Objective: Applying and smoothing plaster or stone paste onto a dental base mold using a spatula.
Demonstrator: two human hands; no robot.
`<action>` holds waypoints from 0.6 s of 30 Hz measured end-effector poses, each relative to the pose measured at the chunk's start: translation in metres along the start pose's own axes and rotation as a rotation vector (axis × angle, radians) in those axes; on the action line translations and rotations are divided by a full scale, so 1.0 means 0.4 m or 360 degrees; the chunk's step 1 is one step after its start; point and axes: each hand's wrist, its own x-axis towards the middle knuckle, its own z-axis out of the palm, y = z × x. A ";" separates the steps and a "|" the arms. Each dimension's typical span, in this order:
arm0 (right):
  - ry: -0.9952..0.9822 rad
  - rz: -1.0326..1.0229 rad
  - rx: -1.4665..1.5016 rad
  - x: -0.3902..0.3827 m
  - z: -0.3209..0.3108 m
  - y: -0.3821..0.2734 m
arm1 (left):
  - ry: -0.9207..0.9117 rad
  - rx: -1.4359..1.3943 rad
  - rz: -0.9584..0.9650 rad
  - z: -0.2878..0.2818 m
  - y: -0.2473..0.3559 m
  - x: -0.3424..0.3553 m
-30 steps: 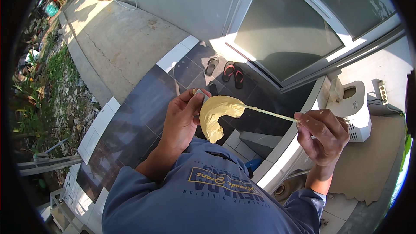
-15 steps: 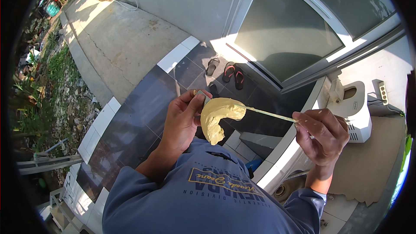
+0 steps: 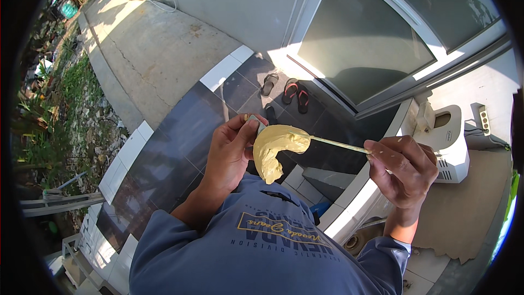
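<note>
A pale yellow, curved, crescent-shaped object (image 3: 279, 141) with a smooth, uneven surface hangs in front of my shirt. From its right end runs a thin pale stick (image 3: 341, 143), smeared with yellow. My right hand (image 3: 404, 169) pinches the stick's other end between thumb and fingers. On the far side, my left hand (image 3: 229, 147) is closed, thumb against forefinger, on a small flat grey-green piece (image 3: 261, 124) right beside the crescent's upper left edge. Whether that piece touches the crescent I cannot tell. Some left fingers are hidden behind the crescent.
Dark floor tiles (image 3: 180, 136) lie below, with several sandals (image 3: 297, 94) near a glass door (image 3: 371, 43). At right, a white-tiled ledge (image 3: 349, 207) holds a white appliance (image 3: 450, 147), a power strip (image 3: 484, 119) and cardboard (image 3: 464, 202). Plants (image 3: 82, 76) grow at left.
My right hand and the stick's held end have shifted slightly left. My left hand and the yellow crescent stay almost in place.
</note>
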 end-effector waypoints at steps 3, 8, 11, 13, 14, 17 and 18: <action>0.0002 -0.0009 0.0015 -0.001 0.005 0.002 | 0.0030 0.0013 -0.0006 0.006 0.002 0.000; 0.0032 -0.0045 0.0081 -0.002 0.013 0.008 | -0.0006 -0.0019 -0.0001 -0.005 -0.007 0.005; 0.0036 -0.0046 0.0069 -0.003 0.015 0.010 | 0.0054 0.0004 0.0003 0.003 -0.006 0.005; 0.0149 -0.0085 0.0074 -0.008 0.013 0.013 | 0.0047 -0.0020 -0.0010 0.000 -0.008 0.007; 0.0149 -0.0084 0.0075 -0.010 0.008 0.014 | 0.0043 -0.0044 -0.0020 -0.002 -0.009 0.008; 0.0093 -0.0001 0.0018 -0.015 -0.001 0.015 | 0.0020 -0.0054 -0.0018 -0.007 -0.010 0.011; 0.0104 0.0005 0.0078 -0.019 0.005 0.019 | 0.0018 -0.0053 -0.0020 -0.007 -0.011 0.012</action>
